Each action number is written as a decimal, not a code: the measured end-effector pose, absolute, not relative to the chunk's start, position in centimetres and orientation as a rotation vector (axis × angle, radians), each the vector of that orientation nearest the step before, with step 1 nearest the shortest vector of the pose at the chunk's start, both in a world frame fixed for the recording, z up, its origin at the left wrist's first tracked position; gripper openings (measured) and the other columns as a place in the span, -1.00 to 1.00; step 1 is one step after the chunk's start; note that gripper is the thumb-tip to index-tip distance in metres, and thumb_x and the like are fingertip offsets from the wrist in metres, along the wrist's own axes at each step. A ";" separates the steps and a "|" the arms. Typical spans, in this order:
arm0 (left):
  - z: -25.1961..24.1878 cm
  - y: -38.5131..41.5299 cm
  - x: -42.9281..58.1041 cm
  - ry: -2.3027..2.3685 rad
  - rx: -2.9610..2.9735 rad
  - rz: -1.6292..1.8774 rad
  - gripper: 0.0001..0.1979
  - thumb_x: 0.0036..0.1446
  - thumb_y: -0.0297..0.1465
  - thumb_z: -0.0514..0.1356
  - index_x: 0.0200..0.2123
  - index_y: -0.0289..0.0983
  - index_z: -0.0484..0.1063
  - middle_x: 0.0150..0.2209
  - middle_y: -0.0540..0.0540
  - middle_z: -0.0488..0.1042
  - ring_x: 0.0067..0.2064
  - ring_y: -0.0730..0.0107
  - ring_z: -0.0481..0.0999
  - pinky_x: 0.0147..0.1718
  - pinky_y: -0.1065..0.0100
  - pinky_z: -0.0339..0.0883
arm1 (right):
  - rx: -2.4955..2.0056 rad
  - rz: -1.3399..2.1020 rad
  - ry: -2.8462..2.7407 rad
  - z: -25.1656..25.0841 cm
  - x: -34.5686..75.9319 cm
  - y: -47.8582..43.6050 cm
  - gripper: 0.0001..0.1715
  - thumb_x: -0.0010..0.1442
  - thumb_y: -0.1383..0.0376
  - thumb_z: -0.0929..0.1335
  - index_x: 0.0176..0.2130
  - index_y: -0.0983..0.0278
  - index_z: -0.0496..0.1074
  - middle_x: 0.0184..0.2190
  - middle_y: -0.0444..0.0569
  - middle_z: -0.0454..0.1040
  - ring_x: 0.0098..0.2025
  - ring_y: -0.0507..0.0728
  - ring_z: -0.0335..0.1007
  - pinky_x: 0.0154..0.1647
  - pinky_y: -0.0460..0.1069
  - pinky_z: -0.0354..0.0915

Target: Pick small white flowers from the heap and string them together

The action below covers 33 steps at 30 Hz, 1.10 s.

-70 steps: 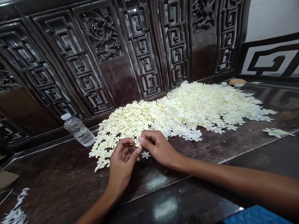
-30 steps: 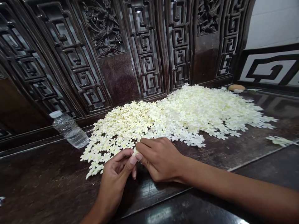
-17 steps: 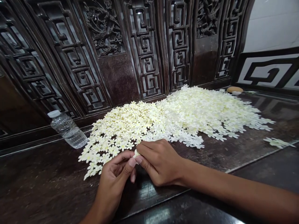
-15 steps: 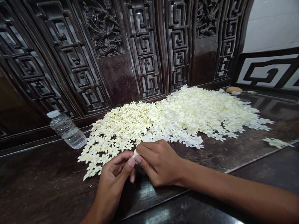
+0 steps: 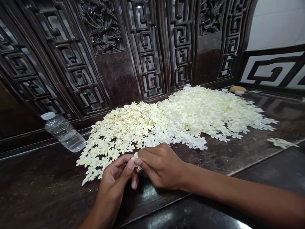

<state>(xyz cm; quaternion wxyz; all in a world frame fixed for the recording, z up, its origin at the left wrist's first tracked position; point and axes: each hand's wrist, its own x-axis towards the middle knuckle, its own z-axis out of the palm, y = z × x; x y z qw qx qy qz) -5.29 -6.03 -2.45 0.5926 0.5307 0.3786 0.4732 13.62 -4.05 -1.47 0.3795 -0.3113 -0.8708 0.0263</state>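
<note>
My left hand point(image 5: 118, 178) and my right hand point(image 5: 160, 165) meet in front of a wide heap of artificial-looking white flowers point(image 5: 202, 111). Between their fingertips is a small white flower point(image 5: 136, 156), mostly covered by the fingers. The left thumb and forefinger pinch it from the left, while the right thumb and curled forefinger close on it from the other side. Looser pale-yellow-centred blossoms lie just beyond my knuckles, spread over the dark wooden seat point(image 5: 59, 190).
A clear water bottle with a white cap point(image 5: 65, 132) leans at the left of the heap. A carved dark wood backrest point(image 5: 119, 76) rises behind. At right lie a few separate flowers point(image 5: 282, 143) and a tan rounded object point(image 5: 237, 89).
The left fingertips have shifted slightly left, and more of the white flower shows between the hands. The whole view has moved a little; the heap looks the same.
</note>
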 end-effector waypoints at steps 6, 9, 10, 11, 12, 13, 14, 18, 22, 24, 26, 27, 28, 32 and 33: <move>-1.9 -5.6 -5.0 0.890 1.132 1.119 -0.69 0.22 -0.17 0.38 -0.20 -0.32 0.54 -0.38 -0.03 0.46 -0.50 0.56 0.33 -0.49 0.45 0.31 | -0.899 0.230 -2.253 -1.1 14.1 -3.2 -0.65 0.48 0.29 0.18 -0.35 0.28 0.33 -0.45 -0.09 0.41 -0.45 0.01 0.22 -0.39 -0.05 0.05; -1.8 -5.1 -5.3 0.864 1.117 1.132 -0.72 0.19 -0.21 0.41 -0.28 -0.31 0.52 -0.39 -0.02 0.44 -0.49 0.54 0.34 -0.48 0.43 0.33 | -0.909 0.254 -2.284 -0.8 14.2 -2.9 -0.66 0.48 0.28 0.19 -0.34 0.29 0.34 -0.44 -0.08 0.41 -0.43 0.01 0.20 -0.36 -0.04 0.03; -1.9 -5.0 -5.4 0.854 1.110 1.162 -0.73 0.17 -0.22 0.42 -0.30 -0.31 0.51 -0.39 -0.02 0.44 -0.50 0.55 0.33 -0.49 0.43 0.34 | -0.907 0.261 -2.288 -0.7 14.2 -2.8 -0.66 0.49 0.26 0.19 -0.32 0.29 0.36 -0.43 -0.08 0.41 -0.42 0.01 0.21 -0.35 -0.04 0.03; -1.9 -4.8 -5.5 0.857 1.107 1.169 -0.74 0.16 -0.24 0.43 -0.28 -0.31 0.51 -0.37 -0.03 0.45 -0.48 0.54 0.33 -0.48 0.42 0.35 | -0.920 0.250 -2.274 -0.6 14.2 -2.7 -0.63 0.50 0.23 0.18 -0.32 0.29 0.36 -0.44 -0.09 0.39 -0.41 0.02 0.21 -0.34 -0.03 0.03; -1.9 -4.6 -5.6 0.858 1.104 1.176 -0.74 0.15 -0.24 0.44 -0.29 -0.31 0.51 -0.37 -0.03 0.45 -0.48 0.54 0.33 -0.48 0.42 0.34 | -0.925 0.244 -2.278 -0.5 14.3 -2.5 -0.59 0.52 0.18 0.18 -0.33 0.29 0.36 -0.45 -0.09 0.38 -0.42 0.02 0.20 -0.34 -0.03 0.02; -2.0 -4.5 -5.6 0.865 1.098 1.179 -0.73 0.14 -0.24 0.44 -0.29 -0.31 0.51 -0.37 -0.03 0.46 -0.48 0.54 0.33 -0.48 0.42 0.34 | -0.943 0.229 -2.274 -0.4 14.4 -2.3 -0.52 0.53 0.12 0.16 -0.35 0.29 0.35 -0.47 -0.10 0.35 -0.43 0.02 0.18 -0.35 -0.03 0.02; -2.0 -4.4 -5.7 0.867 1.091 1.180 -0.72 0.13 -0.24 0.45 -0.29 -0.31 0.51 -0.37 -0.03 0.46 -0.48 0.54 0.32 -0.48 0.42 0.34 | -0.974 0.209 -2.260 -0.3 14.6 -2.1 -0.45 0.54 0.06 0.13 -0.37 0.29 0.34 -0.50 -0.11 0.31 -0.45 0.01 0.14 -0.35 -0.02 0.01; -2.1 -4.3 -5.7 0.876 1.070 1.166 -0.70 0.11 -0.25 0.46 -0.28 -0.33 0.51 -0.37 -0.04 0.45 -0.48 0.56 0.30 -0.48 0.43 0.33 | -1.188 0.113 -2.116 0.0 15.8 -0.9 -0.26 0.53 -0.11 0.05 -0.48 0.27 0.28 -0.61 -0.17 0.11 -0.53 0.00 -0.03 -0.35 -0.01 0.02; -2.1 -4.5 -5.6 0.861 1.091 1.157 -0.72 0.13 -0.25 0.45 -0.27 -0.34 0.53 -0.36 -0.04 0.44 -0.47 0.56 0.30 -0.46 0.42 0.35 | -1.245 0.133 -2.054 0.1 16.1 -0.8 -0.20 0.49 -0.20 0.03 -0.49 0.26 0.27 -0.63 -0.18 0.06 -0.54 0.00 -0.03 -0.35 -0.01 0.04; -2.0 -4.6 -5.5 0.853 1.093 1.152 -0.72 0.13 -0.25 0.45 -0.27 -0.34 0.54 -0.37 -0.04 0.43 -0.47 0.56 0.29 -0.46 0.42 0.34 | -1.185 0.191 -2.150 0.0 15.4 -1.5 -0.22 0.51 -0.17 0.01 -0.42 0.28 0.32 -0.59 -0.16 0.17 -0.54 0.00 0.02 -0.37 -0.02 0.03; -2.0 -4.7 -5.4 0.846 1.091 1.135 -0.72 0.13 -0.24 0.45 -0.28 -0.35 0.57 -0.38 -0.04 0.43 -0.47 0.56 0.29 -0.46 0.42 0.34 | -1.105 0.204 -2.269 -0.3 14.4 -2.3 -0.30 0.53 -0.12 0.03 -0.29 0.29 0.37 -0.50 -0.12 0.31 -0.50 0.01 0.09 -0.37 -0.04 0.02; -1.9 -4.8 -5.4 0.841 1.089 1.124 -0.72 0.13 -0.24 0.45 -0.27 -0.35 0.58 -0.39 -0.04 0.43 -0.47 0.55 0.30 -0.46 0.42 0.34 | -1.085 0.180 -2.297 -0.5 13.9 -2.7 -0.37 0.54 -0.08 0.05 -0.23 0.29 0.37 -0.44 -0.10 0.36 -0.46 0.01 0.12 -0.37 -0.04 0.01; -1.9 -4.8 -5.4 0.833 1.086 1.115 -0.71 0.12 -0.23 0.45 -0.27 -0.35 0.59 -0.39 -0.04 0.43 -0.47 0.55 0.30 -0.45 0.42 0.34 | -1.075 0.159 -2.309 -0.7 13.5 -2.9 -0.43 0.55 -0.03 0.06 -0.20 0.28 0.36 -0.41 -0.09 0.39 -0.44 0.02 0.13 -0.37 -0.05 -0.01; -1.9 -5.1 -5.4 0.792 1.075 1.076 -0.70 0.13 -0.22 0.45 -0.24 -0.35 0.60 -0.36 -0.04 0.43 -0.46 0.57 0.29 -0.42 0.42 0.34 | -1.050 0.102 -2.296 -1.4 13.1 -3.3 -0.63 0.53 0.16 0.11 -0.21 0.27 0.31 -0.40 -0.09 0.37 -0.43 0.02 0.12 -0.38 -0.04 -0.05; -1.9 -5.2 -5.4 0.782 1.076 1.067 -0.71 0.14 -0.22 0.45 -0.24 -0.35 0.60 -0.35 -0.04 0.43 -0.46 0.58 0.29 -0.42 0.42 0.34 | -1.037 0.085 -2.296 -1.4 13.2 -3.2 -0.67 0.52 0.19 0.12 -0.21 0.26 0.30 -0.40 -0.09 0.36 -0.42 0.03 0.11 -0.38 -0.04 -0.05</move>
